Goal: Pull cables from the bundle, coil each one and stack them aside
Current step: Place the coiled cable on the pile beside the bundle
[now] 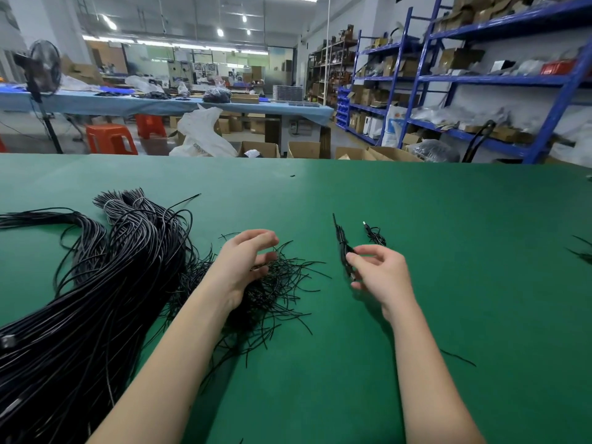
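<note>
Black cables in the big bundle (96, 283) run from the surface's (448, 235) near left corner away toward its far left. Your left hand (246, 261) hovers with loosely curled fingers over the loose wire tangle (275, 302) beside it, gripping nothing I can see. Your right hand (378, 274) pinches a coiled cable (343, 248), its long axis pointing away from you; another coil (374, 235) lies just beyond.
</note>
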